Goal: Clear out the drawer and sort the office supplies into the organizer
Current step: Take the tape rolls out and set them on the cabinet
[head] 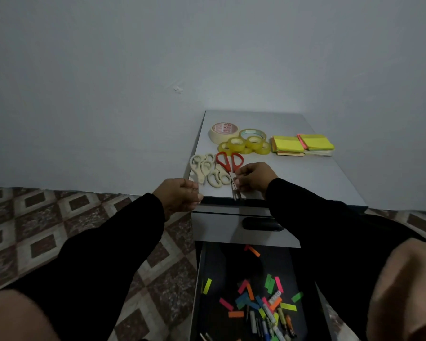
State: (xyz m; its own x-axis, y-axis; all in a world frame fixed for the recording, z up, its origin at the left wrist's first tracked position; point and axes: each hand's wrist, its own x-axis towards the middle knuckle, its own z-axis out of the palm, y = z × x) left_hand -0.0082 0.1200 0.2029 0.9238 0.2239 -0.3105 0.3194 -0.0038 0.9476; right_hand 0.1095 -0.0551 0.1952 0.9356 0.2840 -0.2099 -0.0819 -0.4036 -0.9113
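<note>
On the grey cabinet top (305,175) lie several cream-handled scissors (202,166) and one pair of red-handled scissors (229,161), blades pointing toward me. My left hand (180,195) is at the front left corner and grips the blades of the leftmost cream scissors. The fingers of my right hand (253,178) pinch the red scissors by the blades near the front edge. Below, the open drawer (199,279) holds scattered coloured sticky flags (244,299) and several markers (268,321).
A roll of masking tape (223,131), several clear tape rolls (246,143) and stacks of yellow sticky notes (303,143) sit at the back of the cabinet top. The upper drawer with a dark handle (261,223) is closed. Patterned tile floor lies to the left.
</note>
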